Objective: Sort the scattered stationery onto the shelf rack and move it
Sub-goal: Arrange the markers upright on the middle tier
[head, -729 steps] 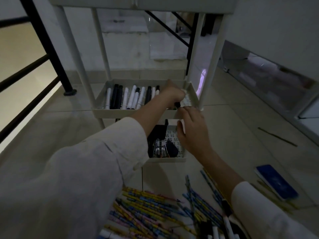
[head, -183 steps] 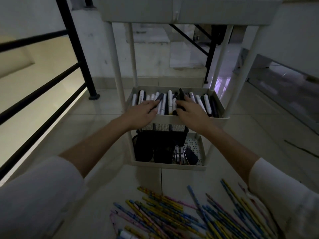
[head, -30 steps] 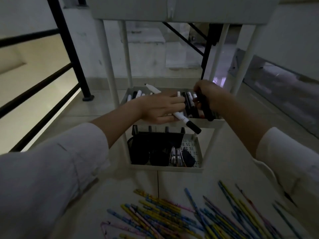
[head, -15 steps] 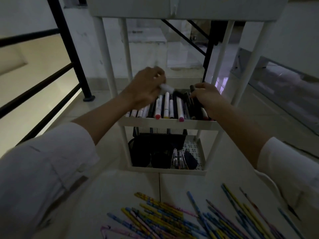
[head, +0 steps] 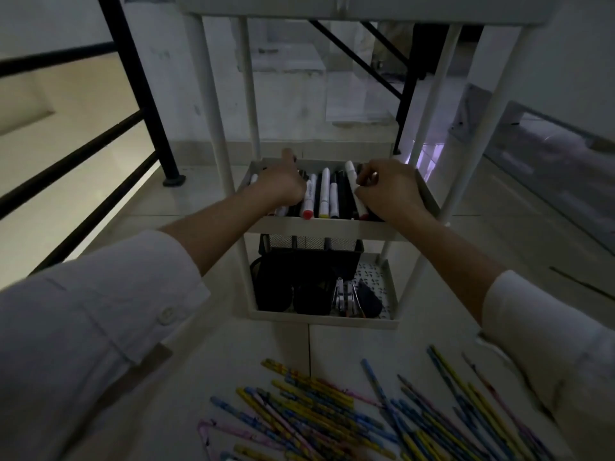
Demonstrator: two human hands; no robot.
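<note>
To your far left a black railing (head: 133, 104) runs beside the tiled floor (head: 186, 354). Your left hand (head: 283, 184) lies knuckles-up on the markers (head: 324, 194) at the left end of the middle tray (head: 329, 227) of the white shelf rack (head: 213, 104); its fingers curl down among them, and you cannot tell whether they grip one. The markers lie side by side in that tray, ends toward you. Your right hand (head: 387, 191) rests on the tray's right end, fingers bunched together, seemingly pinching a white marker (head: 352, 186) near its far end. Below, the bottom tray (head: 326, 319) holds a black mesh organiser (head: 309, 261) with small metal items just to its right. Nearer you, patterned pencils (head: 332, 410) lie scattered on the floor, spreading rightward.
</note>
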